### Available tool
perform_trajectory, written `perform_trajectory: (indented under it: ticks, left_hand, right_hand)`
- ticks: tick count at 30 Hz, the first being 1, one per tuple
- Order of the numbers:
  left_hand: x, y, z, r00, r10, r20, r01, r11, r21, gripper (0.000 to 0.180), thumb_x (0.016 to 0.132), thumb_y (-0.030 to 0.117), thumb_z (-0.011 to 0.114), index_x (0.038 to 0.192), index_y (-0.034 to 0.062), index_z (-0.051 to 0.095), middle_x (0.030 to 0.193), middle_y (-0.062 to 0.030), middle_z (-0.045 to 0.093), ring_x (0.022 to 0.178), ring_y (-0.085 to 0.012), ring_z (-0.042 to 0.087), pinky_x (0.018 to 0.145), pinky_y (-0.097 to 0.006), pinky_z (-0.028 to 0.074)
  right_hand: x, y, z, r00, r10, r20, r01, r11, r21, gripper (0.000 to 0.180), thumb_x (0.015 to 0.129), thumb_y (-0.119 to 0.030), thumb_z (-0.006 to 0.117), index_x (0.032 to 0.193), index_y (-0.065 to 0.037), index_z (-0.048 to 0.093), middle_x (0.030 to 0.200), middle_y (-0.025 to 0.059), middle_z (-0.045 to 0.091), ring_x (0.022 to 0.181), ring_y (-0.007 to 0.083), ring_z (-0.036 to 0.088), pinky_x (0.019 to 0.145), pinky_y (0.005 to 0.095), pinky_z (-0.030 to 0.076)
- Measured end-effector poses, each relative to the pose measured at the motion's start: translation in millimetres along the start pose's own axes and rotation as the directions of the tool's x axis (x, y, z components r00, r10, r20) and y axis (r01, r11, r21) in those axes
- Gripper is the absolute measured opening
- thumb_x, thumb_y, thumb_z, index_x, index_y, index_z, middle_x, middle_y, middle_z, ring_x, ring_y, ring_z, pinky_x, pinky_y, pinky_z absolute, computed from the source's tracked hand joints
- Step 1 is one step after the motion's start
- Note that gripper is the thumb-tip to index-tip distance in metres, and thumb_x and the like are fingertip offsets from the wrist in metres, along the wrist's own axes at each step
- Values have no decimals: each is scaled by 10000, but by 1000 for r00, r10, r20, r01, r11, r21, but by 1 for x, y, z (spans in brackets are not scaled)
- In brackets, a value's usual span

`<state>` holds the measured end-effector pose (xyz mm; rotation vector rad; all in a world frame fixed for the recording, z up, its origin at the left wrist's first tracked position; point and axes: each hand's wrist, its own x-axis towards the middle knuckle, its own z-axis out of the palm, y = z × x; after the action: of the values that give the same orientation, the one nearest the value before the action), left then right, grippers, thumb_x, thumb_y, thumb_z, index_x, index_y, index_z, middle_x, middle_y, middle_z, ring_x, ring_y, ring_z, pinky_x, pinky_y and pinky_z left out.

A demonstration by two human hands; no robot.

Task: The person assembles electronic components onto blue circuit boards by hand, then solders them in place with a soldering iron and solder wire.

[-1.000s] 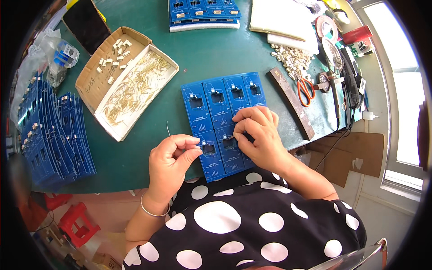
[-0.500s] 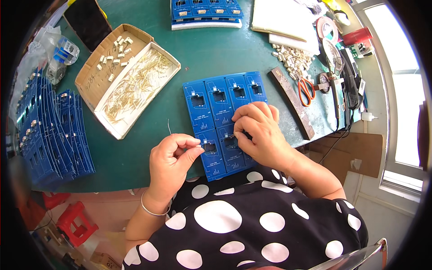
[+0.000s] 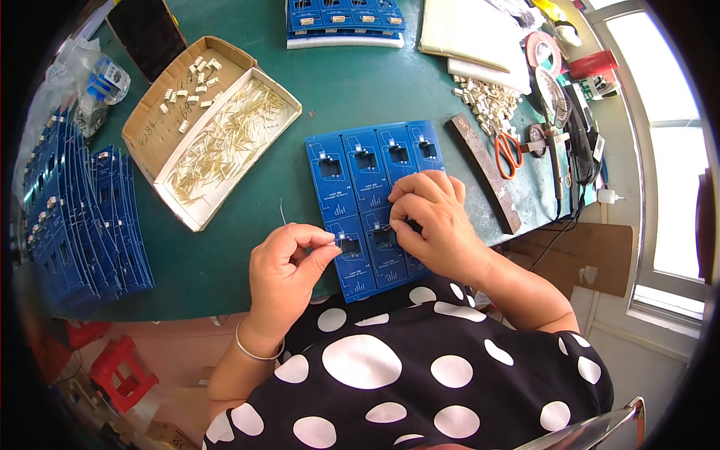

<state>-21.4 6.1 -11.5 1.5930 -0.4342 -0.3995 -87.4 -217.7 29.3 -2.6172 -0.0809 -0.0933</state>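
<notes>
A blue circuit board panel (image 3: 354,202), with rows of cells and square cutouts, lies on the green table in front of me. At its lower left edge, my left hand (image 3: 289,262) pinches thumb and forefinger together beside a cutout. A thin wire (image 3: 283,210) sticks up from behind this hand and seems held in it; its other end is hidden by the fingers. My right hand (image 3: 431,217) rests over the panel's right part, fingers curled and tips together at a lower-row cutout. Whatever those fingertips hold is too small and covered to make out.
Left of the panel, an open cardboard box (image 3: 247,142) holds loose thin pins and small white connectors. Stacked blue boards (image 3: 82,225) stand far left; more boards (image 3: 345,19) lie at the back. Rightward are a dark metal bar (image 3: 486,174), orange-handled scissors (image 3: 510,156) and a connector pile (image 3: 487,103).
Both hands keep the same pinched poses at the panel. Only the camera view has shifted very slightly.
</notes>
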Motion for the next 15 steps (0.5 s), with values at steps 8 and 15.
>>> perform_trajectory:
  ticks: [8,15]
  left_hand:
    - [0,-2,1,1000,26,-10,-26,1000,1,133,813,-6,759,887,3,650,825,-62,680,632,-77,591,560,-214,472]
    - [0,-1,2,998,61,-8,-60,997,39,137,810,-5,763,884,8,648,816,-62,678,624,-80,586,549,-218,464]
  right_hand:
    - [-2,1,0,1000,5,17,-4,1000,-13,93,779,-80,673,837,-99,603,1066,25,574,1077,240,502,965,396,312]
    - [-4,-1,1,999,-48,-25,46,996,-70,111,754,-74,680,827,-103,603,1056,22,574,1067,234,507,951,406,315]
